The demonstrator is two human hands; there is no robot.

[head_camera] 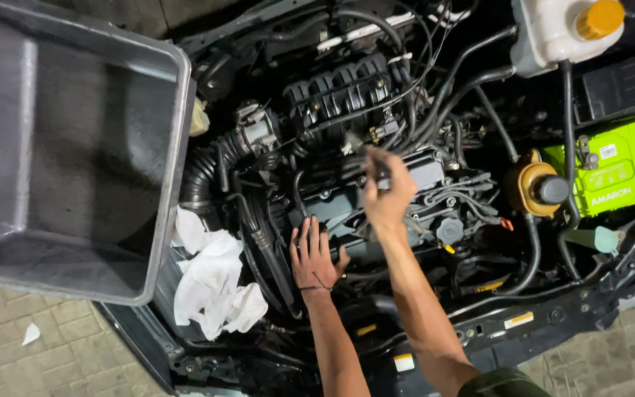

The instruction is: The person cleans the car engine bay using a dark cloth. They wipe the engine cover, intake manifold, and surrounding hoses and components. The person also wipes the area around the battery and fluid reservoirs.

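I look down into a car's engine bay. My left hand (313, 257) lies flat, fingers spread, on the dark engine cover (332, 209) near its front edge and holds nothing. My right hand (385, 192) is raised over the middle of the engine, fingers pointing toward the black intake manifold (339, 92) and the wires (420, 117) behind it. Its fingertips are blurred; whether they pinch a wire or small part is unclear.
A large grey plastic tub (167, 176) sits at the left over the fender. White rags (211, 283) lie beside it. At the right are a bright green battery (626, 169), a gold-capped reservoir (538, 187) and a white coolant tank (553, 29) with a yellow cap. Paving shows below.
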